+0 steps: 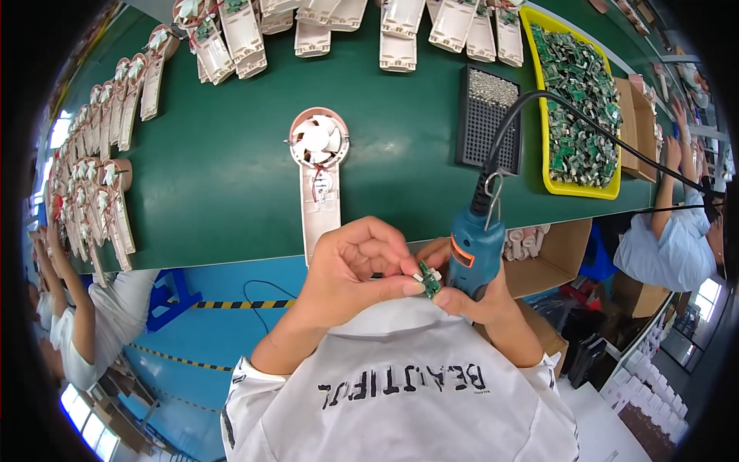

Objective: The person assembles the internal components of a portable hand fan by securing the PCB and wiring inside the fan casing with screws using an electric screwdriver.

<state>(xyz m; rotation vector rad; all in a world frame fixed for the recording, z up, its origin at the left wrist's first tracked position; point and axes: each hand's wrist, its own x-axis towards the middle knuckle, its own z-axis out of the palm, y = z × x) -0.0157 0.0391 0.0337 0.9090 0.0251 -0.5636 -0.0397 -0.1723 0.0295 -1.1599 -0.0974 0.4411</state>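
Note:
A small green circuit board (429, 282) with white connectors is held close in front of my chest. My left hand (356, 273) pinches its left side between thumb and fingers. My right hand (489, 302) is closed around a teal electric screwdriver (471, 250), and its thumb tip touches the board's right side. The screwdriver's body hides part of that hand; its bit is out of sight. Beyond my hands, a handheld fan housing (320, 204) lies on the green table, its handle toward me. White fan blades (316, 137) and thin wires show inside its open shell.
A black screw tray (489, 115) and a yellow bin (548, 146) full of circuit boards stand at the right. Fan housings (399, 50) line the far edge, with more at the left (96, 185). The black screwdriver cable (600, 127) arches rightward. Other people work at both sides.

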